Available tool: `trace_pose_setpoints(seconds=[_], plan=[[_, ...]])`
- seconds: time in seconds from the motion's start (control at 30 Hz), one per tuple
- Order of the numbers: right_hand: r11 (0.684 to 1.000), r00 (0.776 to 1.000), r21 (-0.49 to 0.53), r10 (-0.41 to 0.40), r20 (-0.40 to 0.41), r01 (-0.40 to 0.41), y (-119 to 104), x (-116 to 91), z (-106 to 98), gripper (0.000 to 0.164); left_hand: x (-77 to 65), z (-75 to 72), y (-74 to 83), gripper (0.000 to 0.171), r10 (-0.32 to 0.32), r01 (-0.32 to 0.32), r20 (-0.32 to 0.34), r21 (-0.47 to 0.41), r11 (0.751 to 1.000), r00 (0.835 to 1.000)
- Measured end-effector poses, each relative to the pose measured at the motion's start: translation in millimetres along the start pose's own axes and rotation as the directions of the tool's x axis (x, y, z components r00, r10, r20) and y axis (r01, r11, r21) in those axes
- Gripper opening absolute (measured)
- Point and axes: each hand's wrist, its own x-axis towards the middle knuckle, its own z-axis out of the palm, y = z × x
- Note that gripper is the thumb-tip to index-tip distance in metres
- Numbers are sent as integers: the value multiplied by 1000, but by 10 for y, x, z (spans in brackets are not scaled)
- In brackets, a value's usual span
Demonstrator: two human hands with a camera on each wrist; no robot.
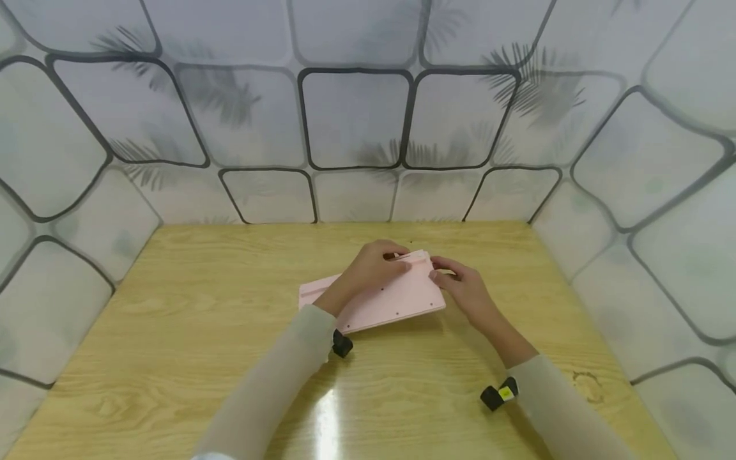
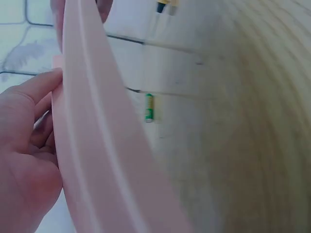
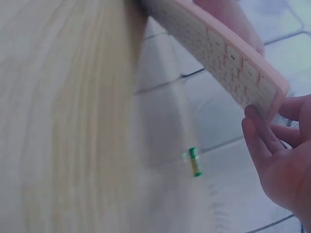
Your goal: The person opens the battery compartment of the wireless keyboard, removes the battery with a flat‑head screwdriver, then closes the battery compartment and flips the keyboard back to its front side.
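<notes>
A pink keyboard is tilted over the wooden table, its screw-dotted underside facing up toward me. My left hand grips it along the far edge, thumb lying on the underside. At the right end, my right hand pinches the short side. The right wrist view shows pale keys on the face turned down, with fingertips of the right hand against the corner. Beyond the keyboard lies a green and gold battery, which it hides in the head view.
A small yellow and black object appears at the top of the left wrist view. The wooden table meets patterned walls at the back and both sides. Each wrist wears a small black camera.
</notes>
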Motion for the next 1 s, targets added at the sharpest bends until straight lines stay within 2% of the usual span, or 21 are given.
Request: trace_pose_setpoints(seconds=[0.23, 0.4, 0.63, 0.73, 0.83, 1.0], plan=[[996, 996, 15, -85, -41, 86, -468, -72, -5, 46, -68, -235, 140, 32, -8, -1, -97, -96, 995, 995], [988, 986, -32, -152, -70, 150, -814, -106, -17, 41, -134, -405, 309, 31, 52, -76, -159, -152, 985, 986], [958, 962, -161, -256, -92, 239, -1252, -179, -42, 37, -243, -567, 537, 33, 152, -209, -266, -199, 957, 952], [949, 955, -177, -281, -98, 261, -1385, -197, -38, 36, -290, -607, 616, 33, 171, -243, -295, -228, 943, 940], [942, 948, -172, -306, -86, 288, -1455, -196, -18, 35, -338, -647, 647, 33, 167, -248, -302, -251, 936, 939], [942, 944, -97, -326, -49, 320, -1512, -165, 89, 34, -436, -776, 642, 36, 171, -238, -290, -213, 948, 942]])
